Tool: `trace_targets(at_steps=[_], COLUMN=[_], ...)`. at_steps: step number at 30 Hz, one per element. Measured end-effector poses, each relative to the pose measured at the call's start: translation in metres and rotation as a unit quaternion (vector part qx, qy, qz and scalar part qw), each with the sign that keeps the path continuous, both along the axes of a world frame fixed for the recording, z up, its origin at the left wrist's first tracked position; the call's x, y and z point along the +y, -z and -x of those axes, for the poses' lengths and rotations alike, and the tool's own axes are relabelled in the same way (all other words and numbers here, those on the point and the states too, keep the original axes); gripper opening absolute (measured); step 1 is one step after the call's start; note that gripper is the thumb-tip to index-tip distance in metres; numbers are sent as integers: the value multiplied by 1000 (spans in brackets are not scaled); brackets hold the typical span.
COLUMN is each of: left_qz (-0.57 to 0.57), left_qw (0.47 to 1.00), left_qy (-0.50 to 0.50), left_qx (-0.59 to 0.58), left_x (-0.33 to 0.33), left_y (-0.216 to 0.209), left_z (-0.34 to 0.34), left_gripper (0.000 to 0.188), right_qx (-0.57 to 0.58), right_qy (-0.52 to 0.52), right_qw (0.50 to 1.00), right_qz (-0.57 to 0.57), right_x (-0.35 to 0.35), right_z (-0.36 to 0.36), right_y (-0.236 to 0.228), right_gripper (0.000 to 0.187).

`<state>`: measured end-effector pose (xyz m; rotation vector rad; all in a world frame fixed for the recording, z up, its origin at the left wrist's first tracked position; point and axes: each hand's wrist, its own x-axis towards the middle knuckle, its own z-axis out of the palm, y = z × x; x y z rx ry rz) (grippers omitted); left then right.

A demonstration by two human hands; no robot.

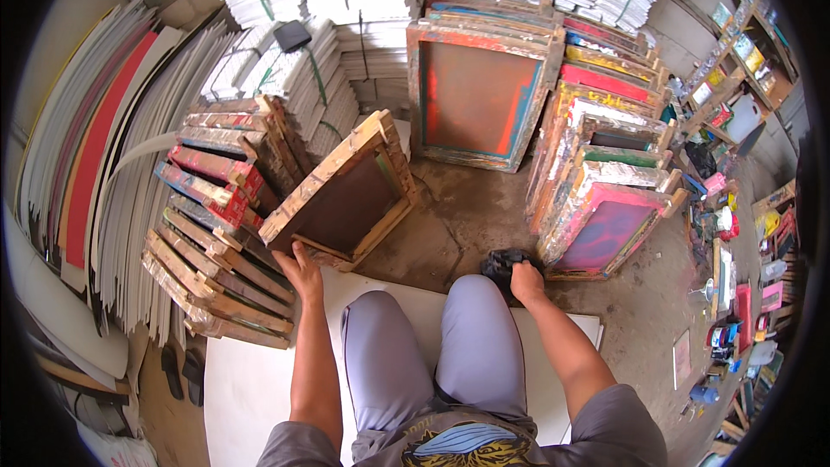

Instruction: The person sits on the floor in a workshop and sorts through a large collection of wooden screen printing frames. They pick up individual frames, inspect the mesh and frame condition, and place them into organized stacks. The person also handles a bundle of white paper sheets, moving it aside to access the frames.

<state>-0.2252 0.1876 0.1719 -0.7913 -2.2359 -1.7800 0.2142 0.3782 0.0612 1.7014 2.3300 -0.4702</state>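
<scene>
My left hand (302, 275) is closed on the lower left corner of a wooden screen-printing frame (333, 175), thumb against its edge. The frame leans at a tilt, its dark mesh turned partly toward me. In front of my right knee, my right hand (526, 280) is wrapped round a crumpled black cloth (501, 266), low over the floor. Just beyond the cloth stands a frame with a pink and purple mesh (596, 233), at the front of a row of paint-stained screen frames (592, 147).
Stacked wooden frames (216, 272) crowd the left, beside tall upright sheets (86, 147). A large frame with red-edged mesh (467, 99) stands ahead, before strapped paper stacks (363, 52). A white board (246, 380) lies beneath me. Paint pots (722, 337) and shelves (752, 60) line the right.
</scene>
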Motion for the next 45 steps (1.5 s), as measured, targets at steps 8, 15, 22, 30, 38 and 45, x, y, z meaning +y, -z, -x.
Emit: trace_targets(at_steps=[8, 15, 22, 30, 38, 45], left_qz=[-6, 30, 43, 43, 66, 104], left_qw=[1000, 995, 991, 993, 984, 982], left_qy=[-11, -88, -111, -87, -161, -134], left_qx=[12, -31, -64, -71, -49, -85], left_x=[9, -17, -33, -68, -74, -58], left_y=[-47, -45, -16, -19, -31, -32], left_z=[-17, -13, -10, -23, -19, -3], left_gripper=[38, 53, 75, 61, 76, 77], right_qx=[-50, -67, 138, 194, 143, 113], right_qy=[-31, -7, -7, -118, -208, -223], right_qw=[997, 998, 989, 967, 959, 962], right_qz=[-43, 12, -54, -117, -130, -106], right_x=[-19, -20, -9, 27, 29, 13], right_z=[-33, -30, -22, 57, 130, 175], right_y=[-4, -8, -37, -48, -49, -39], right_gripper=[24, 25, 18, 15, 18, 22])
